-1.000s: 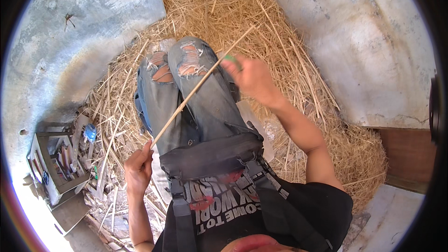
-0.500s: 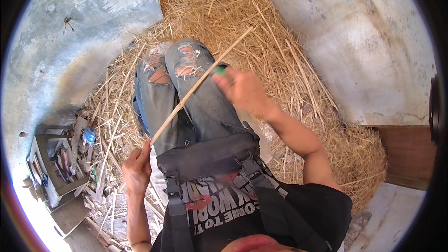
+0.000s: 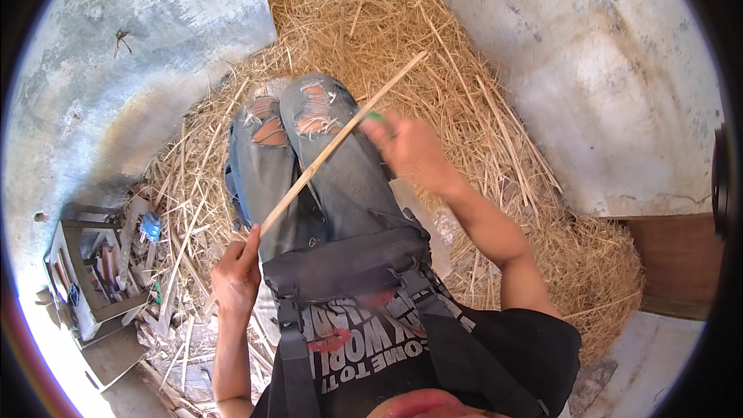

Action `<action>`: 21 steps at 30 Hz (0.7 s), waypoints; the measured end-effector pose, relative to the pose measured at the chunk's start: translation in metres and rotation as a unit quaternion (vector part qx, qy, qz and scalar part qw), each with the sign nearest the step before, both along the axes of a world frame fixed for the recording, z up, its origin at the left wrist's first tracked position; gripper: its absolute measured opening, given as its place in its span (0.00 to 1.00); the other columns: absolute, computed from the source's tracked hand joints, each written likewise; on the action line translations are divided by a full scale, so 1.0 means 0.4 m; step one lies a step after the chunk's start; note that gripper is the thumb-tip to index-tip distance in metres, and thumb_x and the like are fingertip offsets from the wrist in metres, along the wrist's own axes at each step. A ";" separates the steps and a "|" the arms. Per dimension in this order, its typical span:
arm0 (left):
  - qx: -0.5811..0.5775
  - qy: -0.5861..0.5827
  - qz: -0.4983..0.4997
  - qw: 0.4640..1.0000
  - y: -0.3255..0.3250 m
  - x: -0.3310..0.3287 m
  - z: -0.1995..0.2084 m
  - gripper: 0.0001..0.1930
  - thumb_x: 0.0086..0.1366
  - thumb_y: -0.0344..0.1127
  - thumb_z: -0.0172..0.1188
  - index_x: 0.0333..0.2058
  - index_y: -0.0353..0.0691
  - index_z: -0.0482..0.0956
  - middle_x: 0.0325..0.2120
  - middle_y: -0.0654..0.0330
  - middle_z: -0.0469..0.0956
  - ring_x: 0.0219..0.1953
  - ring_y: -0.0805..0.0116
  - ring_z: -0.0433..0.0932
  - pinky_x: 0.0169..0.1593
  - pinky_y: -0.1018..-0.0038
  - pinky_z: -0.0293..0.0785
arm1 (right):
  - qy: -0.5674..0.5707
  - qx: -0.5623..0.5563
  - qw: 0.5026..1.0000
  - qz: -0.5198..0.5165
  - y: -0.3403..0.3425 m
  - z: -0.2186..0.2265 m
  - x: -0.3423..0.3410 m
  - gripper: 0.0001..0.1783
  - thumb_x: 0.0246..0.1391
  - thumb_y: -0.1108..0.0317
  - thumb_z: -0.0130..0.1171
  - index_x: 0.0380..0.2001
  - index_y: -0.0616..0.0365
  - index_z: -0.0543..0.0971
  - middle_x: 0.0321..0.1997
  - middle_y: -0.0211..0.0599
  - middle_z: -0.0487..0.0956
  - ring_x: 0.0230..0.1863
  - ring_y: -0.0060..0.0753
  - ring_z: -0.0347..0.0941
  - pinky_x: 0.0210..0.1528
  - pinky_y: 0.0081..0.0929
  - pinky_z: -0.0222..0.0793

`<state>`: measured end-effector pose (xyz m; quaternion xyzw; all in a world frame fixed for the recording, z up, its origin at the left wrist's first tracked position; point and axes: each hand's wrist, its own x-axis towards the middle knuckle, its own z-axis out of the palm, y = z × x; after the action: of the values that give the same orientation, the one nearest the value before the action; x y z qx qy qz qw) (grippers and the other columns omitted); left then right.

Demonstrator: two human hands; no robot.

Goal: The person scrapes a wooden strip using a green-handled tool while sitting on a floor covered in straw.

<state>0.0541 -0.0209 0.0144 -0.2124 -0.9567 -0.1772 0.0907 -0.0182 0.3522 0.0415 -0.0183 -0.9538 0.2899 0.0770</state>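
A long, thin, pale strip that looks like split bamboo (image 3: 313, 168) slants across my lap, from near my left hip up past my right knee. My left hand (image 3: 237, 275) is closed on its lower end, thumb and forefinger pinching it. Beside the upper half of the strip is my right hand (image 3: 410, 151), its fingers curled in and slightly blurred. A small green thing (image 3: 377, 118) shows at the thumb side of that hand; its kind is too small to tell. Ripped jeans (image 3: 340, 178) cover my legs beneath the strip.
Straw-like shavings (image 3: 371, 15) heap ahead and to the right. Loose strips and scraps (image 3: 182, 263) litter the left side, near a small wooden box (image 3: 97, 279) of odds and ends and a blue crumpled plastic piece (image 3: 150, 226). Worn pale panels (image 3: 573, 70) stand on both sides.
The strip has shifted slightly right with my left hand. My right hand has moved a little to the right and stays beside the strip. The whole view has tilted slightly.
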 end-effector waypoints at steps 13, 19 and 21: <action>-0.034 0.096 -0.024 0.995 -0.099 0.013 -0.085 0.26 0.60 0.22 0.65 0.56 0.54 0.84 0.23 0.63 0.76 0.18 0.65 0.76 0.22 0.66 0.74 | 0.017 -0.289 0.922 -0.256 0.352 -0.025 -0.062 0.41 0.69 0.32 0.49 0.60 0.63 0.76 0.17 0.19 0.62 0.16 0.16 0.58 0.19 0.21 0.58; -0.011 0.149 -0.065 0.987 -0.112 -0.048 -0.143 0.27 0.58 0.19 0.65 0.55 0.51 0.84 0.24 0.63 0.76 0.19 0.67 0.76 0.22 0.68 0.73 | -0.006 -0.280 0.958 -0.062 0.189 -0.088 -0.033 0.30 0.75 0.44 0.47 0.53 0.64 0.77 0.23 0.33 0.74 0.26 0.30 0.72 0.33 0.33 0.71; -0.017 0.142 -0.070 0.987 -0.113 -0.050 -0.148 0.27 0.57 0.18 0.65 0.55 0.50 0.84 0.23 0.63 0.76 0.20 0.67 0.76 0.22 0.68 0.73 | 0.049 -0.233 0.965 -0.110 0.159 -0.096 -0.044 0.28 0.76 0.46 0.46 0.49 0.65 0.77 0.23 0.38 0.75 0.26 0.36 0.73 0.34 0.36 0.71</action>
<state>0.0339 -0.0660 -0.0448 -0.3030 -0.9198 -0.1350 0.2098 -0.0358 0.4156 0.0030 -0.1259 -0.8470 0.4947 0.1485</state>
